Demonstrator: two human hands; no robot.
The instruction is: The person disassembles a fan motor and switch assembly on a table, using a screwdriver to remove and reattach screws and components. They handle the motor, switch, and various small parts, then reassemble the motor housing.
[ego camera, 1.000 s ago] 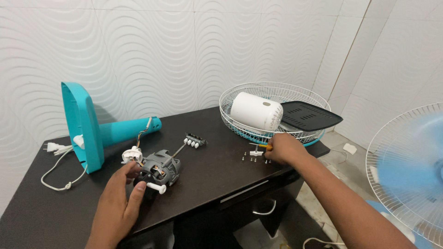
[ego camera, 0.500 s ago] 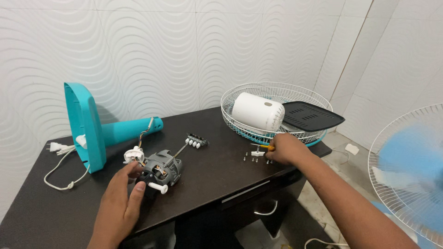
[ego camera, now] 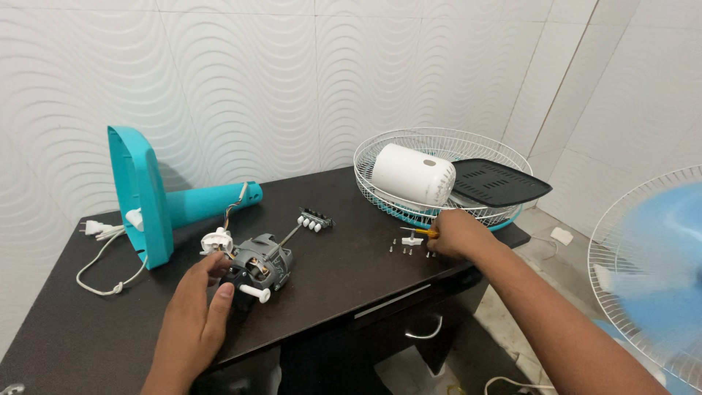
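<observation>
Head view: my left hand (ego camera: 196, 306) lies spread on the grey metal fan motor (ego camera: 259, 265) at the near left of the dark table (ego camera: 344, 274), steadying it. My right hand (ego camera: 455, 234) is closed on an orange-handled screwdriver (ego camera: 423, 232), far right beside small screws (ego camera: 402, 250). I'd pinch them lightly; they roll on smooth laminate.

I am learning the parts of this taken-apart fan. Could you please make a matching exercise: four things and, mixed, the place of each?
Things:
1. grey motor
2. white housing
3. small screws
4. white plug

Places:
A. inside the wire grille
B. at the left hand
C. at the table's far left edge
D. beside the right hand

Pairs: 1-B, 2-A, 3-D, 4-C
</observation>
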